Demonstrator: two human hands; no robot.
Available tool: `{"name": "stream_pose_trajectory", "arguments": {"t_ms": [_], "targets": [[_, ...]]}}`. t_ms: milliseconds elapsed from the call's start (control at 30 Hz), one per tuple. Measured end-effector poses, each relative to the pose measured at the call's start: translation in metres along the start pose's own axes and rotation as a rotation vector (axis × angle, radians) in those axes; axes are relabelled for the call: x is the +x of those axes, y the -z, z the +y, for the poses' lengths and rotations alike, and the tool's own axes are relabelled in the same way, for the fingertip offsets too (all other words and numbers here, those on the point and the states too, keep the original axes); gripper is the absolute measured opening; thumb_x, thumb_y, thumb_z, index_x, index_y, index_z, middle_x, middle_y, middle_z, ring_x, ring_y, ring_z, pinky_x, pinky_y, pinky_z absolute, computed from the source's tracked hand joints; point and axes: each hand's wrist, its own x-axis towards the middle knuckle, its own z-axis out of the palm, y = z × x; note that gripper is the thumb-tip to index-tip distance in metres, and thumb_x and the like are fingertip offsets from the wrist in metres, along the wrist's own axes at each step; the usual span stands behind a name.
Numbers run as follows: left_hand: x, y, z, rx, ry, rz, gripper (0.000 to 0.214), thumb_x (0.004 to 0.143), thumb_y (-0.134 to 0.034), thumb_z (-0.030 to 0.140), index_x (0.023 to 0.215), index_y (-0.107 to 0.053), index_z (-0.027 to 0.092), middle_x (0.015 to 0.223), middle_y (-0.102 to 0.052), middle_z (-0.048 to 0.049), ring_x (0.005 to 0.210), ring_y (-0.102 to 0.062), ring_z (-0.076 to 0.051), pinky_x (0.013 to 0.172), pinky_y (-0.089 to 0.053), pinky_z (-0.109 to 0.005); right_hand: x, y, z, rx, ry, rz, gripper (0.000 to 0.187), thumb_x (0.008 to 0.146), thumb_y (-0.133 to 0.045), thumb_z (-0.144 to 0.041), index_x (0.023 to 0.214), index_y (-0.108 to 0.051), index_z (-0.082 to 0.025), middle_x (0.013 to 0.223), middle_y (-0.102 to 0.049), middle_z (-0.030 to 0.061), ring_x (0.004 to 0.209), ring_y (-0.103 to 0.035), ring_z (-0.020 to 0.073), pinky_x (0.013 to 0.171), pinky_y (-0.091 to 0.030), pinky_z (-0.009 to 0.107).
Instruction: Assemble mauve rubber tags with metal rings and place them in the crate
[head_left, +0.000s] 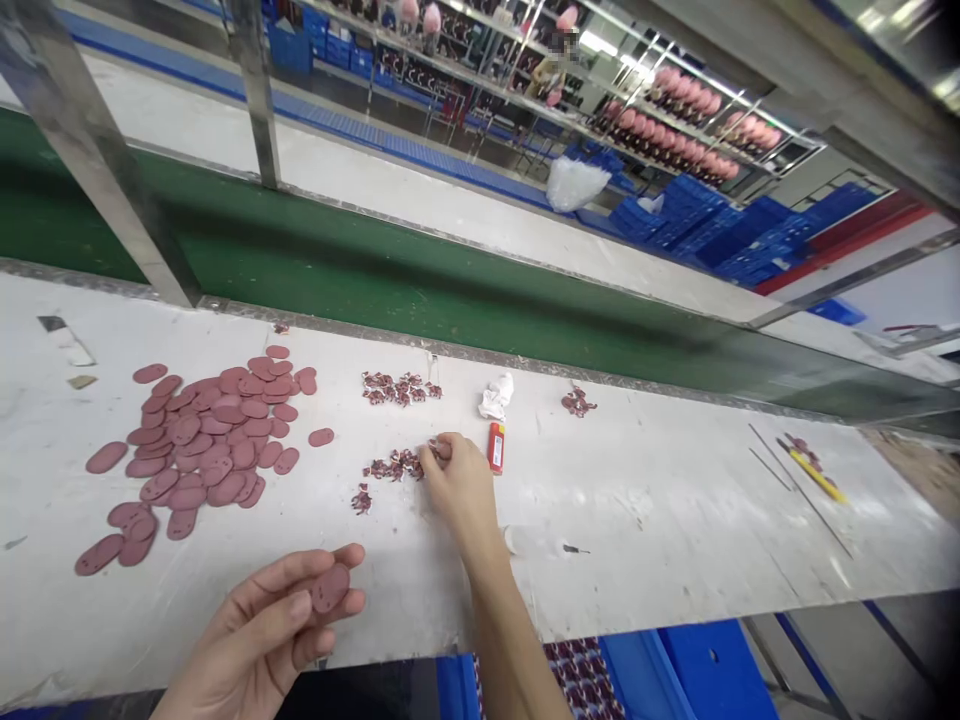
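Left hand (262, 625): pinched a flat maroon oval disc (331, 589).
Right hand (461, 485): fingertips were at small brown-and-white pieces (397, 465), near cluster; grip indiscernible.
Handling: light fingertip touch seemed best.

The left hand (262, 625), at the lower left of the frame, is bare, with slender fingers (300, 565) and a short, smooth thumbnail (301, 605). The right hand (461, 485), near the centre, is bare too, its slim forearm (506, 615) uncovered down to the bottom edge and widening toward it.

White table (660, 480); oval discs (217, 430); lighter (496, 450)
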Motion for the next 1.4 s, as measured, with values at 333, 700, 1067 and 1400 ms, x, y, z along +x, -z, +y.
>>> {"name": "stream_pose_trajectory", "arguments": {"t_ms": [333,700,1067,1400], "targets": [[0.006,-0.003,0.003,-0.061,0.007,0.017,0.039,0.048,-0.104,0.025,0.081,-0.084,0.019,0.100,-0.086,-0.0105,0.086,-0.082,-0.026,0.063,-0.065,-0.019,-0.045,0.042,-0.028,0.266,-0.044,-0.323,0.038,0.093,-0.066,-0.052,0.115,-0.075,-0.022,0.096,-0.071,0.0052,0.085,-0.069,0.0206,0.076,-0.064,0.037],[0.006,-0.011,-0.003,0.142,-0.120,-0.088,0.036,0.059,-0.099,0.038,0.089,-0.085,0.025,0.093,-0.086,-0.0055,0.085,-0.079,-0.020,0.076,-0.063,-0.022,-0.125,0.030,-0.060,0.664,-0.195,-0.521,0.014,0.087,-0.082,-0.031,0.101,-0.082,-0.029,0.089,-0.081,0.0007,0.084,-0.073,0.0134,0.081,-0.058,0.022],[0.009,0.001,-0.005,0.258,-0.175,-0.161,0.028,0.064,-0.097,0.035,0.087,-0.086,0.025,0.086,-0.085,-0.0045,0.084,-0.077,-0.020,0.082,-0.061,-0.024,-0.124,0.030,-0.057,0.568,-0.255,-0.556,0.022,0.083,-0.083,-0.040,0.099,-0.083,-0.024,0.077,-0.077,0.0014,0.068,-0.064,0.0106,0.066,-0.054,0.021],[0.015,0.004,-0.010,0.324,-0.207,-0.275,0.019,0.077,-0.087,0.036,0.065,-0.080,0.023,0.077,-0.082,-0.0032,0.084,-0.073,-0.018,0.087,-0.056,-0.026,-0.122,0.029,-0.063,0.573,-0.231,-0.558,0.017,0.083,-0.083,-0.037,0.092,-0.084,-0.023,0.082,-0.075,0.0023,0.066,-0.064,0.0104,0.064,-0.054,0.022]]}}
